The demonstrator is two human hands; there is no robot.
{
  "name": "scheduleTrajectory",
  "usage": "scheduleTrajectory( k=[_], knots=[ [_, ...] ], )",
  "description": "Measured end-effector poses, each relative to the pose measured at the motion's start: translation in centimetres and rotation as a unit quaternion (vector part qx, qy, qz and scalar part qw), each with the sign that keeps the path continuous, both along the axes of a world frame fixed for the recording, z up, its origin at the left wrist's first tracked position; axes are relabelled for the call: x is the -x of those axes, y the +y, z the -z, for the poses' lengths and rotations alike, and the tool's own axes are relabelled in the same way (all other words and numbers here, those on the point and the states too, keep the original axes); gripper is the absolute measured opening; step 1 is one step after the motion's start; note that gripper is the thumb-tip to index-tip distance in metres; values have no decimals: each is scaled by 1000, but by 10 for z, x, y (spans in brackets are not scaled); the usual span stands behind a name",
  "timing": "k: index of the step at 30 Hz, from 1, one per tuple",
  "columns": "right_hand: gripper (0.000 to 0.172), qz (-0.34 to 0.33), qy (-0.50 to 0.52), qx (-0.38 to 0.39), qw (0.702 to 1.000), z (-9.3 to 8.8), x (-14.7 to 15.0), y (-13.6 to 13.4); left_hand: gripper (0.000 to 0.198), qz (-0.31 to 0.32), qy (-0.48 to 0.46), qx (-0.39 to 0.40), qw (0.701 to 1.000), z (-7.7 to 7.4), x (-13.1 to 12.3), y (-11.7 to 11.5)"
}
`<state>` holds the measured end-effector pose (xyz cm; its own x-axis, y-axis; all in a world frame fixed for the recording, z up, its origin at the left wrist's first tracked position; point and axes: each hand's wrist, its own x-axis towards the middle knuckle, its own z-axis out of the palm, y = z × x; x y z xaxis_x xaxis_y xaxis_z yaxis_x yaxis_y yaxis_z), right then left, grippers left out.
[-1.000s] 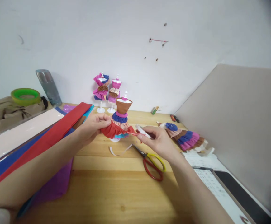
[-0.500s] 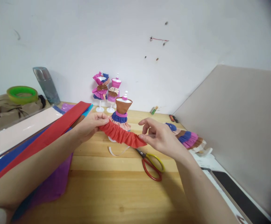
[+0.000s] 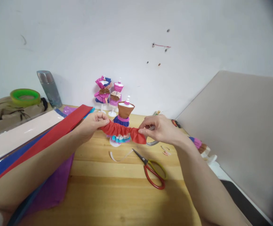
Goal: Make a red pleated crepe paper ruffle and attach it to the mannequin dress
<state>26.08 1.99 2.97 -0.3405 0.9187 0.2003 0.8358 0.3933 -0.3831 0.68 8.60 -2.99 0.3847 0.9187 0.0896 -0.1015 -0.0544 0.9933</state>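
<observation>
A gathered red crepe paper strip (image 3: 122, 131) is stretched between my two hands, in front of a small mannequin (image 3: 124, 110) with a brown bodice and blue, pink and teal ruffles. My left hand (image 3: 93, 124) pinches the strip's left end. My right hand (image 3: 159, 128) pinches its right end. The strip lies across the mannequin's skirt and hides part of it.
Red-and-yellow scissors (image 3: 153, 169) and a white paper sliver (image 3: 119, 156) lie on the wooden table (image 3: 117, 194). Two dressed mannequins (image 3: 109, 93) stand at the wall. Rolled coloured paper sheets (image 3: 33, 138) lie left, a metal bottle (image 3: 48, 88) behind. A ruffled dress (image 3: 201, 147) and a grey board (image 3: 240, 131) are right.
Both hands have drawn the red strip out straight and lifted it level against the mannequin's skirt. My right hand has moved up and back, now covering most of the lying dress.
</observation>
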Motion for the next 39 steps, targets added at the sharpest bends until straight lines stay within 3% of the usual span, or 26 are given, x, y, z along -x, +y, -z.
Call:
scheduleTrajectory(
  k=[8, 16, 21, 30, 39],
  knots=[
    [14, -27, -74, 74, 994, -5, 2, 17, 27, 15, 30, -44, 998, 6, 3, 15],
    [13, -48, -75, 138, 986, -12, 1, 39, 20, -29, 107, -123, 986, 8, -1, 30],
    [15, -61, -89, 138, 984, -13, -1, 46, 18, -26, 91, -147, 985, 4, -5, 33],
    [14, -65, -119, 123, 983, -20, 8, 35, 15, 21, 29, -163, 986, 14, 3, 42],
    [16, -54, -148, 115, 981, -23, 7, 39, 15, 25, 25, -183, 982, 5, -2, 43]
  ],
)
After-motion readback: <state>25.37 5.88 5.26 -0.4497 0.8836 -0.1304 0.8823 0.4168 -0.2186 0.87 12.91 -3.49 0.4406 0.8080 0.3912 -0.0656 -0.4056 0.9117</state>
